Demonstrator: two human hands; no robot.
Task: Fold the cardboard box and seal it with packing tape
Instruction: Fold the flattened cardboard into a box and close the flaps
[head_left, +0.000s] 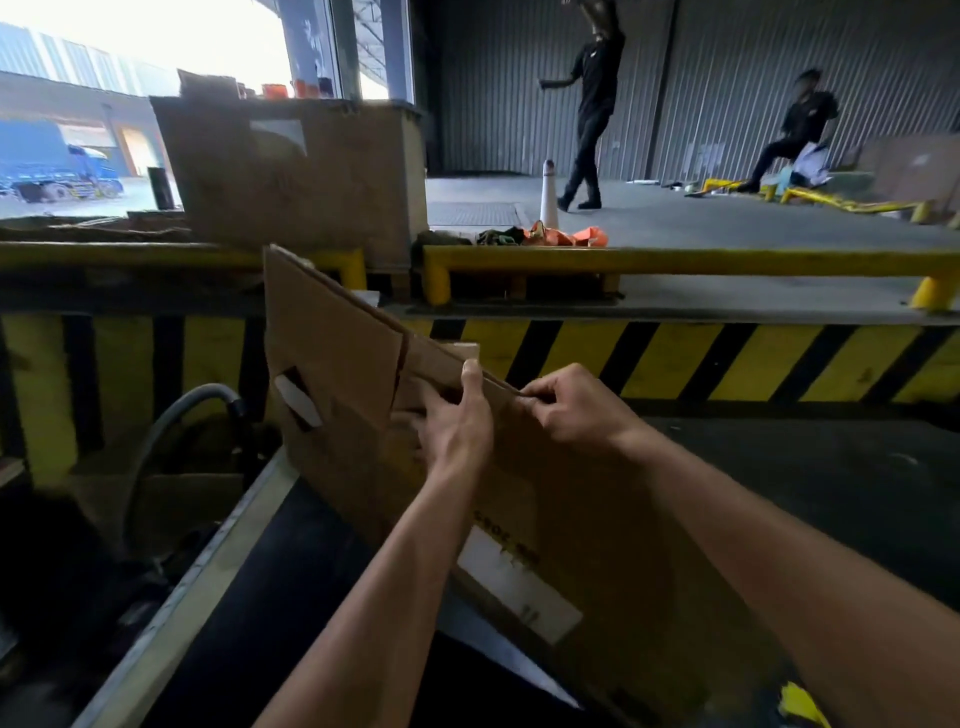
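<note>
A flattened brown cardboard box (332, 358) stands on edge in front of me, tilted, with a hand-hole cutout on its left part and a white label low on its near face. My left hand (457, 410) grips the box's top edge near the middle, thumb up over the edge. My right hand (566, 405) pinches the same top edge just to the right. No packing tape is in view.
A dark conveyor belt (270, 597) with a pale metal side rail runs beneath the box. Behind stands a yellow-and-black striped dock wall (727, 358) with yellow rails (675, 257). A large cardboard crate (291, 171) sits beyond. Two people are on the dock floor, far right.
</note>
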